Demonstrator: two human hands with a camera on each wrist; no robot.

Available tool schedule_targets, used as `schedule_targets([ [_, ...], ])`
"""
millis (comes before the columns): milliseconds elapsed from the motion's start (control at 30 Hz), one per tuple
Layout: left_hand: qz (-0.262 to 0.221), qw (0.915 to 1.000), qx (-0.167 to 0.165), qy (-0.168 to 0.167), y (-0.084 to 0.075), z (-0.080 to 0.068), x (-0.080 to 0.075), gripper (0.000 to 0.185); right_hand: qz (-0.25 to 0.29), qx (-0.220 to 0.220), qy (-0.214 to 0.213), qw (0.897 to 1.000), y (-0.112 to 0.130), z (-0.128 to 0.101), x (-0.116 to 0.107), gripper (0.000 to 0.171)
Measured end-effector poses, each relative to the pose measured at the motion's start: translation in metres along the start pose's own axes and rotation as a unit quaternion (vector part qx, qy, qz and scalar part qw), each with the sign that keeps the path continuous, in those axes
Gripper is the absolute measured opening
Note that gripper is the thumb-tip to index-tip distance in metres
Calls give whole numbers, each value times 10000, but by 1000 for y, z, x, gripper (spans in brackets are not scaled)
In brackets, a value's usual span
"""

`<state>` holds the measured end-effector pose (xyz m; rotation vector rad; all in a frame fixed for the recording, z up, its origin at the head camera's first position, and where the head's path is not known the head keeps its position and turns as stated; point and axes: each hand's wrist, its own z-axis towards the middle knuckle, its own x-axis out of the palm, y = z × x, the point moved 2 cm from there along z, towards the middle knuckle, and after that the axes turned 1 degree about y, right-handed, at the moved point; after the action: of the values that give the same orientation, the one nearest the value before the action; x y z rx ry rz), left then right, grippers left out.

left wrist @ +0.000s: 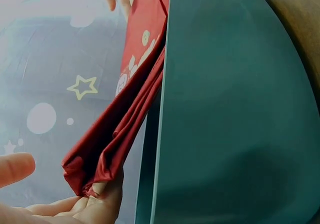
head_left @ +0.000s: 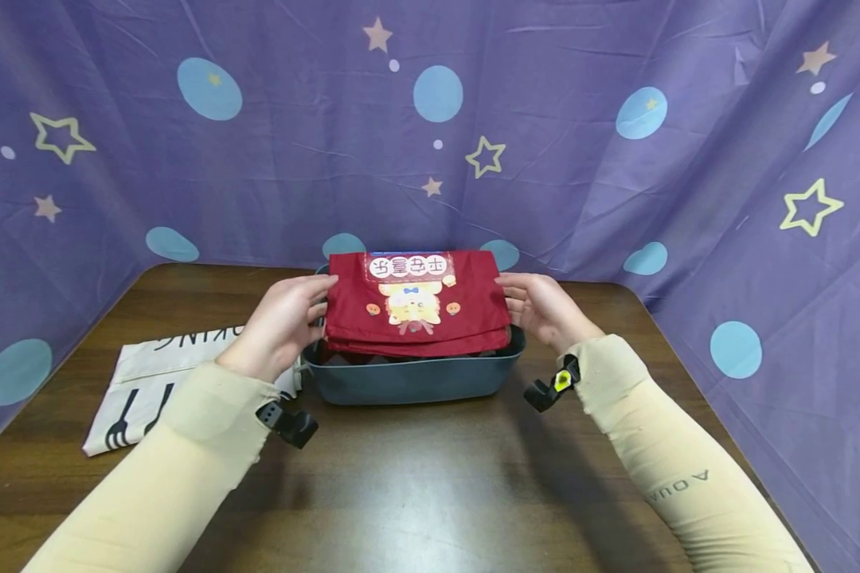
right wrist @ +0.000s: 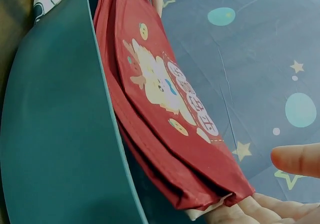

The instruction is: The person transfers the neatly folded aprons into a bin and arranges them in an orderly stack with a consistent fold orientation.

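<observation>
A folded red cloth bag (head_left: 416,306) with a cartoon animal print lies across the top of a dark teal bin (head_left: 408,382) at the table's middle. My left hand (head_left: 283,322) is at its left edge and my right hand (head_left: 545,306) at its right edge. In the left wrist view the fingers (left wrist: 102,196) lie under the red bag (left wrist: 125,119) beside the bin wall (left wrist: 230,124), with the thumb lifted off. The right wrist view shows the same: fingers (right wrist: 265,209) beneath the red bag (right wrist: 165,114), thumb apart, bin (right wrist: 55,134) alongside.
A white cloth bag (head_left: 143,382) with a black fork print lies flat on the brown table (head_left: 416,477), left of the bin. A purple curtain (head_left: 430,143) with stars and dots closes in the back and both sides.
</observation>
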<state>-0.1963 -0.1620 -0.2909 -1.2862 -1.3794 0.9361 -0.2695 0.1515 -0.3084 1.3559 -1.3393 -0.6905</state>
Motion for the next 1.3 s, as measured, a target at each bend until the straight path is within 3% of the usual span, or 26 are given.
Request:
schedule_targets([
  [667,85,9999,-75,-22,4,2,-1,58,-284,86,30,9996,-3,2,1,18],
  [900,51,9999,-89,-134,6,-1,-3,64,-706,-218,-100,9972,-10,3,1,53],
  [1067,48,9996,24,-274,2,-4,-2,62,-617,-315,-86,9976,-10,2,2,56],
  [1300,-44,9998,39,-174,1,-10,-1,62,-599,-314,-11,9977,-8,-2,7,55],
])
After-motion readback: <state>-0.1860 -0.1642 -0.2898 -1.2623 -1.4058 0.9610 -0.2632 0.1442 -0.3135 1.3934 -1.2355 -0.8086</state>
